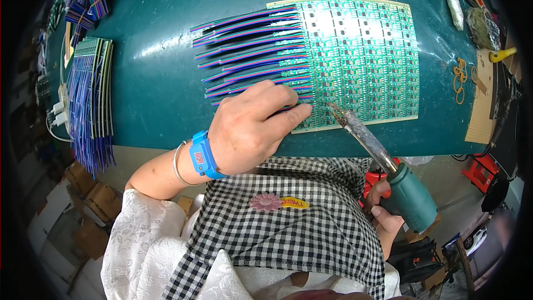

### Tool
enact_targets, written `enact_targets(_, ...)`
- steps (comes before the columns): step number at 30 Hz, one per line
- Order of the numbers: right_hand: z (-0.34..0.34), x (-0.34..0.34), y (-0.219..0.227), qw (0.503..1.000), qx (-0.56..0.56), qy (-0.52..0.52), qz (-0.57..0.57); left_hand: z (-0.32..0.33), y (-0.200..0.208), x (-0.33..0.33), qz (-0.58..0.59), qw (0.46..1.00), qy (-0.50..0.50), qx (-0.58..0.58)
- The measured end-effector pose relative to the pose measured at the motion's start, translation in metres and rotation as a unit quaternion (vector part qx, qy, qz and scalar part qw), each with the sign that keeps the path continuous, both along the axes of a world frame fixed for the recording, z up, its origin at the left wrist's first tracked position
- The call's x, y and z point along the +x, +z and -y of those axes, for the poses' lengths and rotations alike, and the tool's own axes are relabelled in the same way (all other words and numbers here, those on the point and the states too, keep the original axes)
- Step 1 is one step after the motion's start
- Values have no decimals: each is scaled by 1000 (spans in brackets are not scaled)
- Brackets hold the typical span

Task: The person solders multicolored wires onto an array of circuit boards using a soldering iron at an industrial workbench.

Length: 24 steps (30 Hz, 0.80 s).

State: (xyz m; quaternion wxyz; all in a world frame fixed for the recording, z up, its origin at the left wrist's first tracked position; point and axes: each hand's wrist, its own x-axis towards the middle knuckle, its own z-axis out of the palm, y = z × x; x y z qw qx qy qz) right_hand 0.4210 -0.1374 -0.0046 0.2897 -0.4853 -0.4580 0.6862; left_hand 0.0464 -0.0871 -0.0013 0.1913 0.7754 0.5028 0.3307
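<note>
Across most of the upper view stretches a glossy dark green worktop (150, 105), with light glaring off it in patches. Below its near edge, a black-and-white checked apron (283, 230) covers the person's front, over white sleeves (144, 239). On the worktop, right of the middle, lies a large flat sheet of small green circuit boards (363, 72), in rows. Along its left side, a stack of coloured wires (244, 53) sticks out to the left, row above row, with the right ends over the boards. At the far left, a thick bunch of boards with purple-blue wires (91, 105) hangs partly over the near edge.

The right hand (385, 211) is wrapped round the green handle of a soldering iron (411, 197), below the near edge. The iron slants up and left, its tip over the lower left part of the sheet; whether it touches is unclear. The left hand (252, 125) comes over the lowest wires, thumb and forefinger narrowed close together near the sheet's left edge, just beside the iron's tip; whether a wire is pinched between them cannot be told.

A blue wristband (203, 155) and a thin bangle (176, 164) circle the left wrist. Tan rubber bands (459, 81) lie right of the sheet.
</note>
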Motion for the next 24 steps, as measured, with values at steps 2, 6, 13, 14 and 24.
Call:
enact_targets(2,6,5,-2,998,12,-39,54,0,0,0,-2,1000,0,1)
enact_targets(6,7,17,-7,972,106,90,192,0,0,0,-2,1000,-2,1)
enact_targets(13,3,3,-7,980,107,74,147,-1,-1,-1,-3,1000,-7,1)
enact_targets(14,3,6,-8,980,107,75,147,-1,-1,-1,-3,1000,-6,1)
enact_targets(24,-12,-33,23,990,-66,-73,-103,0,0,0,-9,1000,-5,3)
